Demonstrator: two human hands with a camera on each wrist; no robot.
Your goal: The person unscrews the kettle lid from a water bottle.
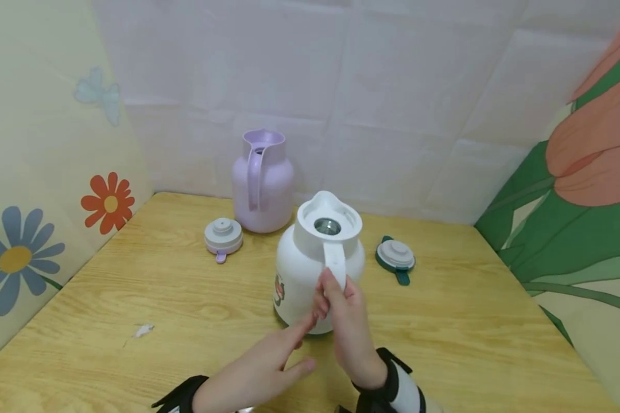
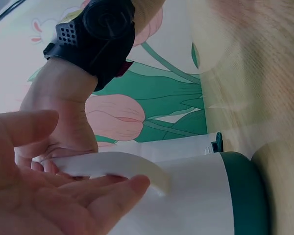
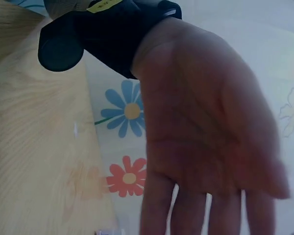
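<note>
A lidless white thermos jug (image 1: 299, 269) stands on the wooden table, its glass-lined mouth facing up. The left wrist view shows its green base (image 2: 245, 196). My right hand (image 1: 348, 327) grips the jug's handle (image 1: 334, 255), fingers curled round it. My left hand (image 1: 260, 364) reaches in from the left, fingers extended, its fingertips close by the right hand's fingers; whether they touch I cannot tell. The right wrist view shows the left palm (image 3: 201, 122) with fingers straight. Right of the jug lies a green lid (image 1: 395, 255), its grey plug uppermost.
Behind, to the left, stands a lilac thermos jug (image 1: 263, 189) without its lid. A grey and lilac lid (image 1: 224, 236) lies near it, plug side up. A small white mark (image 1: 143, 330) is on the table (image 1: 186, 304) at left. Patterned sheets hang around the table.
</note>
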